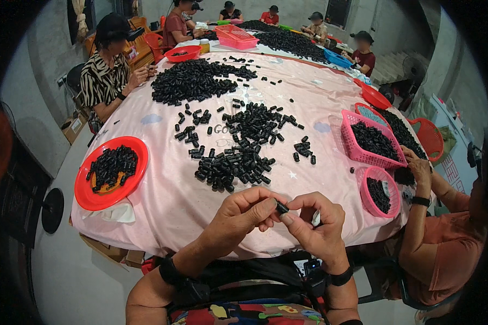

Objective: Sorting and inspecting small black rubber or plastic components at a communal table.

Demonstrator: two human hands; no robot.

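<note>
A small black cylindrical piece [281, 207] is held in the air between the two hands, above the near edge of the desk [168, 187], which is spread with a pale pink cloth. Its long axis appears to slant from far left to near right, so one end points toward the left hand [245, 213] and the other toward the right hand [321, 227]. Neither hand is clearly nearer; the piece sits right at the fingertips of both. The left fingers are narrow, thumb and index pinching the piece from its left side. The right thumb and index also close in, on its near right end, and seem to touch it; exactly where each pad presses is too small to tell. A white object [316, 218] shows among the right fingers, its kind unclear.

Just beyond the hands lies a loose near pile [236, 168] of similar black pieces, with a denser far pile [192, 81] behind it to the left. To the left of the hands stands a red plate [137, 184] holding more pieces. To the right are a pink rectangular basket [371, 157] and a pink round basket [384, 214], both filled with black pieces, near a seated co-worker [450, 244].
</note>
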